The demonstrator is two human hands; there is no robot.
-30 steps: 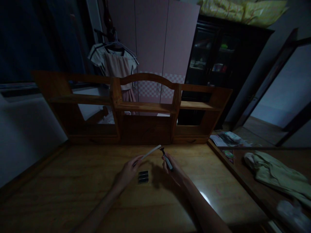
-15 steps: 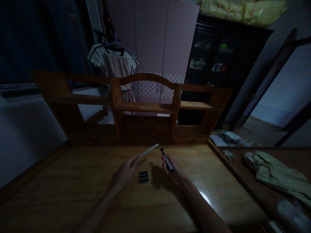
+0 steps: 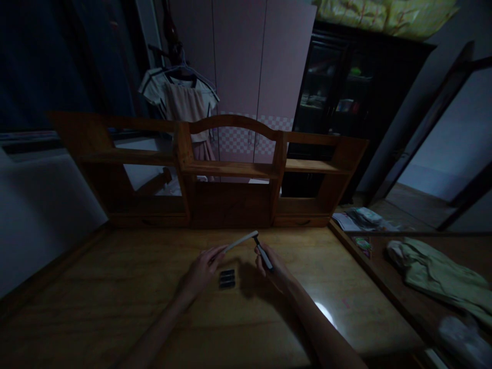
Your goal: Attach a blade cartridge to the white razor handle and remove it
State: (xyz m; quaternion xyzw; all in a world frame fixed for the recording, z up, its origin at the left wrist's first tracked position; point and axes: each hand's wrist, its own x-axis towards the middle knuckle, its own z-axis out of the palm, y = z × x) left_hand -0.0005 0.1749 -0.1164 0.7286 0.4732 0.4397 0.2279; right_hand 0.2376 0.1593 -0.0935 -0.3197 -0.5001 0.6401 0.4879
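Head view: left hand (image 3: pixel 202 269), left of the pack (image 3: pixel 227 279), pinches a stick (image 3: pixel 240 240); right hand (image 3: pixel 275 270), right of it, grips a razor (image 3: pixel 263 252), likely light, stiff, best held by the handle (image 3: pixel 266 260).

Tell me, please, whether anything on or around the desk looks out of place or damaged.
Nothing on the desk looks spilled or damaged, though the light is dim. Beyond its right edge, a green cloth lies crumpled, looking untidy, unlike the three dark pieces lined up on the desk.
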